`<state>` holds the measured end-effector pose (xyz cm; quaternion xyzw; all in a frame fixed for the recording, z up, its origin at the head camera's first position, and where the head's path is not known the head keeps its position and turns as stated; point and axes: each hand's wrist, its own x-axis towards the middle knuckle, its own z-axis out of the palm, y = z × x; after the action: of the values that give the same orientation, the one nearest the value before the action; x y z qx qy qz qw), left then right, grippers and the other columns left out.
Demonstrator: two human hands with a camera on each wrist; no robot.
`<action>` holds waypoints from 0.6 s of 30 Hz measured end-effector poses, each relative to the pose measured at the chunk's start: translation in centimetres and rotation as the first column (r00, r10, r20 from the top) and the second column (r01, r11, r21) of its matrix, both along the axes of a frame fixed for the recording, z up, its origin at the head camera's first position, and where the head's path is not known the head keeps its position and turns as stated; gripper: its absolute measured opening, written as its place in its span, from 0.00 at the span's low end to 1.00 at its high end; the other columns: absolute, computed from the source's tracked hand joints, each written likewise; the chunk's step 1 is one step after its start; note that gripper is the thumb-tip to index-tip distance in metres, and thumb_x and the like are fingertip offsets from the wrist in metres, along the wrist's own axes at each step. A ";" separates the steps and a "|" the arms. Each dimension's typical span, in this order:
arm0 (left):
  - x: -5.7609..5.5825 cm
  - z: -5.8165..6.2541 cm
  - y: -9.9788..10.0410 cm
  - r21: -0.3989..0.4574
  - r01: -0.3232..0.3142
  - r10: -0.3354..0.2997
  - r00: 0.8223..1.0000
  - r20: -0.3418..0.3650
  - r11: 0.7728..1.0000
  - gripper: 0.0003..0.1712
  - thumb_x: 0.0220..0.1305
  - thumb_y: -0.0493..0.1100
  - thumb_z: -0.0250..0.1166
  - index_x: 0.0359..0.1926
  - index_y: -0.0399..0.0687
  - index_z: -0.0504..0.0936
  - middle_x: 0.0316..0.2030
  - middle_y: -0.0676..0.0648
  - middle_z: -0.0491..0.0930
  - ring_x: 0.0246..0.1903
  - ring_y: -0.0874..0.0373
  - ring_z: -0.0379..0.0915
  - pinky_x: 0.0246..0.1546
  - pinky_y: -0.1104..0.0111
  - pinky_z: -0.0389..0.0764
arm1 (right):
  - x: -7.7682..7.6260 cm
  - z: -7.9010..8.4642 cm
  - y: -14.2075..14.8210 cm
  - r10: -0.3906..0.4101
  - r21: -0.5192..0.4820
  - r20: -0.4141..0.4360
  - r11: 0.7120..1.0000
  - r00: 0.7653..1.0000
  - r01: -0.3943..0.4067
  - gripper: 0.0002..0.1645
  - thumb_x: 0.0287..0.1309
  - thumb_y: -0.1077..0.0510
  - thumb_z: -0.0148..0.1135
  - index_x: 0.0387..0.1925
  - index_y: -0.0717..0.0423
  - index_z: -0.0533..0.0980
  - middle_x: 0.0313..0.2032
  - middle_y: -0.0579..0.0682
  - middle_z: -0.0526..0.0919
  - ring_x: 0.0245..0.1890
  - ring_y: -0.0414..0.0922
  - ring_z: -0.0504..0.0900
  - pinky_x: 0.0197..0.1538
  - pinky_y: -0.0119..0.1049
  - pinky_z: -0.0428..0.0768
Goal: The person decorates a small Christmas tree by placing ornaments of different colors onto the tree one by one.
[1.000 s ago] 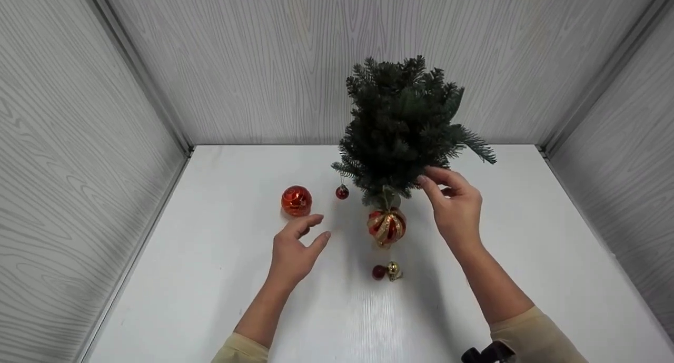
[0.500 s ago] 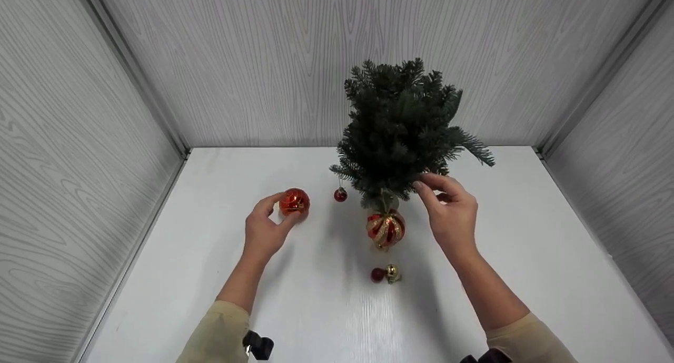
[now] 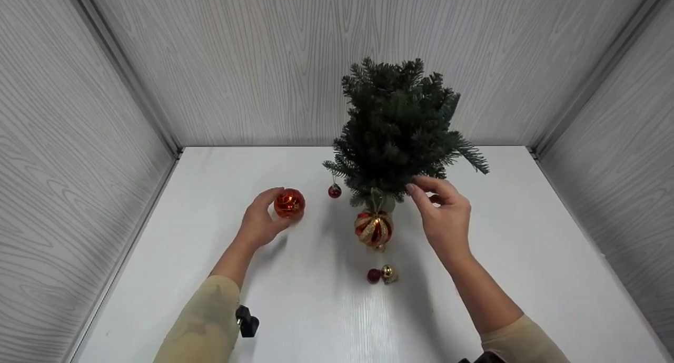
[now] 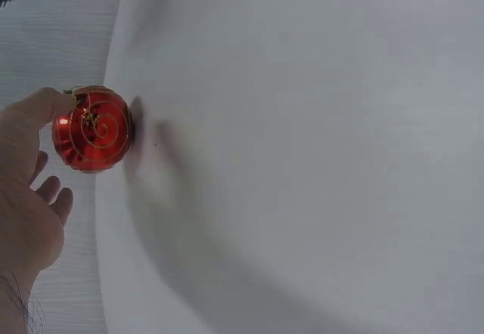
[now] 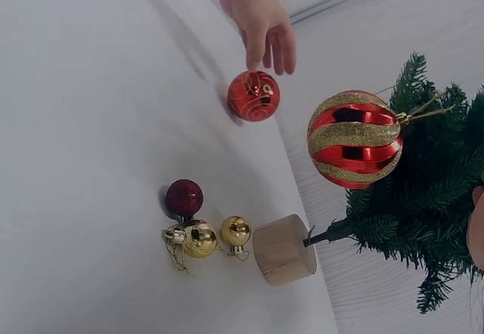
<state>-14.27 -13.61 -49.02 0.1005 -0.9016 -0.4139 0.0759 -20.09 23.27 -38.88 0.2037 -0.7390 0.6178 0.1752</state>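
Observation:
My left hand point(image 3: 258, 223) holds a shiny red bauble point(image 3: 289, 203) with gold swirls between thumb and fingers, at the table's left. In the left wrist view the thumb lies on the top of this bauble point(image 4: 94, 130). The small Christmas tree point(image 3: 397, 115) stands right of the middle on a wooden base point(image 5: 283, 249). At its lower right edge my right hand point(image 3: 445, 221) pinches a branch; the fingertips are partly hidden by needles. A red-and-gold striped bauble point(image 5: 355, 139) hangs at the tree's front. A little red bauble point(image 3: 335, 190) hangs from a left branch.
On the white table point(image 3: 316, 310), in front of the tree, lie a small dark red bauble point(image 5: 184, 198), a gold bauble point(image 5: 200, 239) touching it, and another gold bauble point(image 5: 235, 230) by the base. Grey wood-grain panels point(image 3: 263, 62) enclose the back and sides.
My left hand has moved left to the swirl-patterned red bauble and taken hold of it. The right hand stays at the tree's lower edge. The whole head view has shifted slightly.

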 end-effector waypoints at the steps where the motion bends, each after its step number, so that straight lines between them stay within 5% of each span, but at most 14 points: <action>1: -0.2 -0.1 -0.2 -0.012 0.010 -0.010 1.000 0.011 1.000 0.46 0.63 0.38 0.78 0.79 0.47 0.67 0.77 0.41 0.65 0.79 0.44 0.54 0.78 0.49 0.57 | 0.0 0.0 0.0 0.001 0.000 -0.003 1.000 1.000 -0.001 0.08 0.67 0.63 0.73 0.47 0.58 0.89 0.43 0.51 0.89 0.44 0.39 0.83 0.46 0.30 0.77; 18: -2.1 -1.3 -0.8 -0.091 0.101 -0.099 0.995 0.034 0.991 0.50 0.62 0.34 0.78 0.81 0.46 0.64 0.78 0.36 0.61 0.78 0.37 0.54 0.77 0.45 0.58 | 0.2 -0.1 -0.2 0.004 -0.005 -0.009 1.000 1.000 -0.004 0.09 0.67 0.63 0.73 0.47 0.58 0.89 0.44 0.50 0.89 0.45 0.39 0.83 0.47 0.31 0.78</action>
<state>-16.42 -14.45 -50.30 0.0576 -0.9247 -0.3733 0.0465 -19.87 23.05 -38.95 0.2076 -0.7364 0.6189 0.1780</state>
